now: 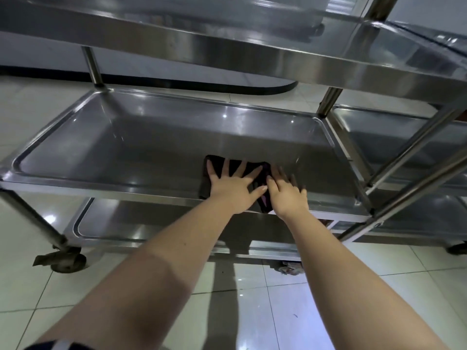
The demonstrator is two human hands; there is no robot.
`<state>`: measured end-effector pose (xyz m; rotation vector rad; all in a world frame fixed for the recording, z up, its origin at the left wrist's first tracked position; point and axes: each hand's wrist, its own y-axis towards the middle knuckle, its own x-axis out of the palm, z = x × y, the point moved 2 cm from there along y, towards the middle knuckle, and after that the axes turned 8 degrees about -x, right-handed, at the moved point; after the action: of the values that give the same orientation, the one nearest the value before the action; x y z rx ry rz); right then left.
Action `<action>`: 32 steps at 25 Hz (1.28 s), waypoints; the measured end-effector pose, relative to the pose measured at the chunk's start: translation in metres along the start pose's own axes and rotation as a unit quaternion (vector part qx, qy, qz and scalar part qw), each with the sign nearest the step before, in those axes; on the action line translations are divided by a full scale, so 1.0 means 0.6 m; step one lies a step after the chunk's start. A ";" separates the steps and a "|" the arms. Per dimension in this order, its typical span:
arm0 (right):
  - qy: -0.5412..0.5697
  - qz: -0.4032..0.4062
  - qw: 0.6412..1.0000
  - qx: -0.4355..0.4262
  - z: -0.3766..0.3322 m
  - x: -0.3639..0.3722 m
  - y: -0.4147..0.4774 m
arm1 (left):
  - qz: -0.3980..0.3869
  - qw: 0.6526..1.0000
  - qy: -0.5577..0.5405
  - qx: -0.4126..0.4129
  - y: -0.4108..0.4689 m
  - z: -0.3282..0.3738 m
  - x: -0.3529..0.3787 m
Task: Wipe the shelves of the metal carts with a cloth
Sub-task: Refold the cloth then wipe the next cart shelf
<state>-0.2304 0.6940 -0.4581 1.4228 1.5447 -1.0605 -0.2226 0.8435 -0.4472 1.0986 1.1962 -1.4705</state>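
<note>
A dark cloth (228, 164) lies flat on the middle shelf (141, 147) of a steel cart, near the shelf's front edge. My left hand (231, 186) presses on it with fingers spread straight. My right hand (286, 192) lies just to the right, fingers straight, its thumb side on the cloth's right edge and the rest on bare metal. Part of the cloth hangs over the front rim between my wrists. Both forearms reach in under the top shelf (227, 44).
The cart's bottom shelf (106, 223) sits below, with a caster wheel (67, 261) at the lower left. A second steel cart (404, 137) stands against the right side, its slanted tubes (414, 178) close to my right hand. The tiled floor (252, 311) lies underneath.
</note>
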 end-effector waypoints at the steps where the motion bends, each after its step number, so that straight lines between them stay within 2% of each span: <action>1: -0.033 0.004 0.999 -0.012 0.003 0.007 0.000 | 0.005 1.000 0.020 -0.014 0.000 -0.013 0.008; 5: -0.090 -0.009 0.996 -0.017 0.017 0.019 0.008 | 0.019 0.995 0.027 -0.090 0.024 -0.162 -0.009; 7: -0.113 -0.026 0.993 -0.019 0.012 0.023 0.009 | 0.001 0.986 0.035 -0.160 0.026 -0.264 -0.027; 9: -0.121 -0.029 0.992 -0.017 0.006 0.024 0.011 | -0.018 0.977 0.037 -0.207 0.019 -0.315 -0.035; 11: -0.125 -0.033 0.992 -0.012 0.001 0.027 0.012 | -0.017 0.979 0.046 -0.196 0.021 -0.285 -0.029; 15: -0.124 -0.027 0.992 -0.008 0.001 0.024 0.012 | -0.017 0.998 0.010 -0.065 0.033 -0.104 -0.003; 17: -0.119 -0.026 0.993 -0.009 0.003 0.021 0.011 | -0.020 0.999 0.015 -0.035 0.033 -0.072 0.004; 20: -0.110 -0.032 0.993 -0.010 0.003 0.018 0.010 | 0.006 0.998 0.009 -0.056 0.032 -0.166 -0.007; 23: -0.112 -0.032 0.993 -0.009 0.001 0.020 0.011 | 0.008 0.988 0.009 -0.156 0.020 -0.322 -0.028; 25: -0.116 -0.031 0.993 -0.007 -0.003 0.022 0.010 | 0.002 0.977 0.011 -0.212 0.009 -0.367 -0.031; 28: -0.126 -0.034 0.991 0.000 -0.008 0.024 0.010 | 0.007 0.978 0.016 -0.207 0.017 -0.294 -0.022; 32: -0.120 -0.037 0.992 0.002 0.000 0.020 0.010 | 0.012 0.998 0.008 -0.069 0.021 -0.108 0.005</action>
<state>-0.2252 0.6985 -0.4697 1.1994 1.4296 -1.2319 -0.2053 0.9058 -0.4607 1.0298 1.2722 -1.3426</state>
